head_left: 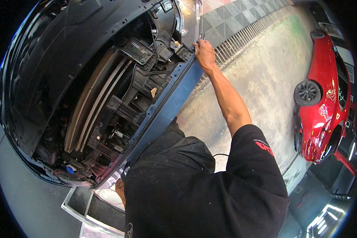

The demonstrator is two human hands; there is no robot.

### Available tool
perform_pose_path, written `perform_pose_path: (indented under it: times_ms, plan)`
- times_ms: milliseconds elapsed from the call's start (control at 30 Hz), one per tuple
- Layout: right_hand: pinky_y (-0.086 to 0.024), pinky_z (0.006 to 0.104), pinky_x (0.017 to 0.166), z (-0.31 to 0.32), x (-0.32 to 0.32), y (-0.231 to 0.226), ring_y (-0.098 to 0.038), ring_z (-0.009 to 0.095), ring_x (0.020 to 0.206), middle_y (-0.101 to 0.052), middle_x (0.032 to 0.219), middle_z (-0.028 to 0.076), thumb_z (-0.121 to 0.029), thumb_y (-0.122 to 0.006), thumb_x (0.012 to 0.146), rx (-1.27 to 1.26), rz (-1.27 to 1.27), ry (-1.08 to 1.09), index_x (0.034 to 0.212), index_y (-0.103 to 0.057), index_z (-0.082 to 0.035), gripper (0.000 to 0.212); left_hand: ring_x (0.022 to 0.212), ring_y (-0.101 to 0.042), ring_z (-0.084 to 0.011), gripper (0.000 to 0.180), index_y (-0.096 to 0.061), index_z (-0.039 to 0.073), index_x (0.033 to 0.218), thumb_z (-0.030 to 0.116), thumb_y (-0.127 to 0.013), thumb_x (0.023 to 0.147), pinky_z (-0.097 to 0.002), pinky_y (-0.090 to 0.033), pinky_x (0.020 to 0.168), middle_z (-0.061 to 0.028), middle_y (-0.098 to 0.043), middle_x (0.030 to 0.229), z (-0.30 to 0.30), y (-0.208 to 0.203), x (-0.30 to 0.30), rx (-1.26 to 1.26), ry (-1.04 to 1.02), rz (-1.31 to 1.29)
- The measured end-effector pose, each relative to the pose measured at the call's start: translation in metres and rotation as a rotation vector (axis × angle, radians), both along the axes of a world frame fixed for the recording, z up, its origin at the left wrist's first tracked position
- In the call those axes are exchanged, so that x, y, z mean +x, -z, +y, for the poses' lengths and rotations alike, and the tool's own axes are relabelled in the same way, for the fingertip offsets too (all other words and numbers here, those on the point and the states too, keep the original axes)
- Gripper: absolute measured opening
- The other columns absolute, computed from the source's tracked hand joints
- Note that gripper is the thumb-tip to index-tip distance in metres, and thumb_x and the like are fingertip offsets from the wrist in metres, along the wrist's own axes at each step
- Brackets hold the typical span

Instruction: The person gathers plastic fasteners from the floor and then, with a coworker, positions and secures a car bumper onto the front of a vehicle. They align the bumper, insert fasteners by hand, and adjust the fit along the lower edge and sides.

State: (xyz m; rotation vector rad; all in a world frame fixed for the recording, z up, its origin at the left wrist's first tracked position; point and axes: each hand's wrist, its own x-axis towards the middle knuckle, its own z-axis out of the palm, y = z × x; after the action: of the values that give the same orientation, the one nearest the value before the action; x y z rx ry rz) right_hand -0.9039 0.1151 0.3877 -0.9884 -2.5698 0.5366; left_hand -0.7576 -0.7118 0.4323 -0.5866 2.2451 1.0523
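Overhead, a dark car front end with its cover removed, exposing black plastic brackets, ducts and pale curved bars (107, 99). Long blue painted metal panel (166, 107), running diagonally along the exposed structure from upper right to lower left; its lower end passes behind the person's black shirt and is hidden. Right hand (204, 53): arm stretched upward, fingers curled over the panel's upper end, gripping its edge. Left hand (120, 193): only a sliver visible beside the shirt at the panel's lower end; whether its fingers are closed or loose cannot be told. Small blue cap (70, 169), round, low in the open bay. Small tan tag-like scrap (153, 92), among the black brackets just beside the panel; too small to identify. Red emblem on the black short sleeve (263, 147), partly folded. Red car with pale decals on its side (325, 103), well apart at right, bent by the lens rim. Grey concrete floor (265, 71); checkered grey tile strip (234, 20) at top.
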Motion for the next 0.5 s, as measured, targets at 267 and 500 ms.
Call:
perform_pose_path:
  times_ms: [267, 500]
  plan:
    - [-0.052, 0.0531, 0.081, 0.001, -0.004, -0.007, -0.064, 0.046, 0.091, -0.066, 0.092, 0.025, -0.023, -0.066, 0.096, -0.017, -0.043, -0.022, 0.098, -0.065, 0.001, 0.024, 0.092, -0.062, -0.0206, 0.032, -0.062, -0.003, 0.117, 0.025, -0.061, 0.102, -0.0338, -0.05, 0.082, -0.012, -0.067, 0.1, 0.001, 0.006, 0.008, -0.006, 0.002, -0.001]
    - [-0.052, 0.053, 0.083, -0.002, 0.001, -0.012, -0.064, 0.046, 0.093, -0.067, 0.092, 0.026, -0.018, -0.063, 0.096, -0.024, -0.038, -0.056, 0.101, -0.064, 0.003, 0.022, 0.093, -0.062, -0.0209, 0.032, -0.061, -0.004, 0.117, 0.025, -0.061, 0.102, -0.0338, -0.05, 0.082, -0.0124, -0.067, 0.1, 0.002, 0.006, 0.009, -0.002, -0.008, -0.001]
